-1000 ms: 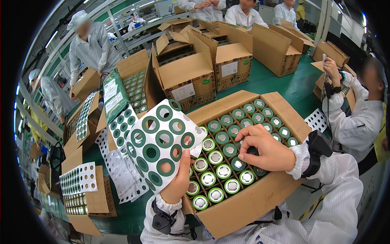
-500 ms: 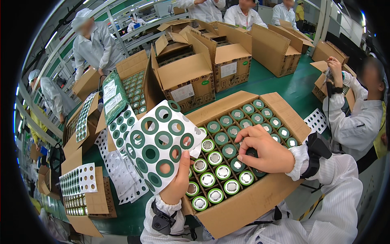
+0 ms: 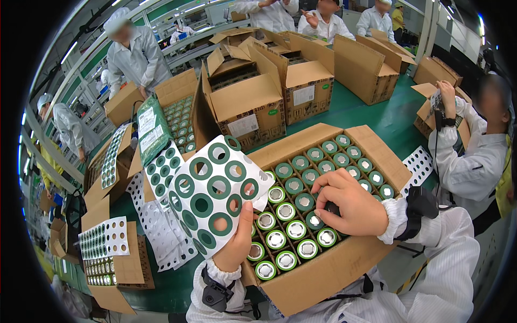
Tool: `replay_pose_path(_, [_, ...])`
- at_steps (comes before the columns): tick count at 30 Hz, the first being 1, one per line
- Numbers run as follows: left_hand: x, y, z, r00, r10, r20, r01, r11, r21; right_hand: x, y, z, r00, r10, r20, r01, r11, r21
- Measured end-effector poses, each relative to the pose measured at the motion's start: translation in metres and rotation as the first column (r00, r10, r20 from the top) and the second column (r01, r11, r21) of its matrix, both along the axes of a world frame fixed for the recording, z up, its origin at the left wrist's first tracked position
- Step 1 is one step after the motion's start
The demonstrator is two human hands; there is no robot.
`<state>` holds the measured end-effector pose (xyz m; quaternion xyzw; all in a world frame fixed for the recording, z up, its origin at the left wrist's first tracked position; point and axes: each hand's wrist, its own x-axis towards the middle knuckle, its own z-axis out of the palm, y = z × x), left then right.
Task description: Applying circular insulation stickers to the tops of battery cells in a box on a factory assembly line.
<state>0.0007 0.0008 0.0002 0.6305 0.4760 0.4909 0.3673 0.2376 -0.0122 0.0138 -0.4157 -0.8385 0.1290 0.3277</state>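
My left hand [image 3: 237, 242] pinches a white sheet [image 3: 218, 191] of green ring stickers, tilted, near-left of the open carton [image 3: 344, 269]. My right hand [image 3: 350, 207] curls fingertips down onto green-wrapped cells [image 3: 293, 207] inside; whether it holds anything, cannot tell.

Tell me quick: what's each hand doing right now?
Left hand: closed on the sheet of green rings.
Right hand: fingers curled, pressing on the cells in the box.
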Motion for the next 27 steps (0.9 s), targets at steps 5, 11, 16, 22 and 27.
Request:
replay_pose_path(5, [-0.003,0.000,-0.006,1.000,0.006,-0.021,-0.007,0.999,-0.034,-0.002,-0.001,0.001,0.999,0.002,0.049,-0.006,0.996,0.091])
replay_pose_path(11, [-0.006,0.003,-0.013,0.996,0.019,-0.090,-0.014,0.998,0.057,-0.008,-0.003,-0.001,0.992,-0.042,0.121,0.013,0.972,0.234])
replay_pose_path(16, [-0.005,0.003,-0.016,1.000,0.001,-0.019,0.000,0.998,0.060,-0.011,-0.009,0.003,0.970,-0.042,0.239,-0.032,0.954,0.297])
replay_pose_path(22, [-0.008,0.005,-0.020,0.999,0.017,-0.037,-0.016,1.000,0.026,-0.019,-0.022,0.016,0.902,-0.051,0.429,-0.091,0.949,0.303])
replay_pose_path(27, [-0.012,0.011,-0.031,1.000,-0.007,-0.011,0.007,1.000,-0.012,-0.024,-0.023,0.015,0.884,0.004,0.468,-0.149,0.950,0.274])
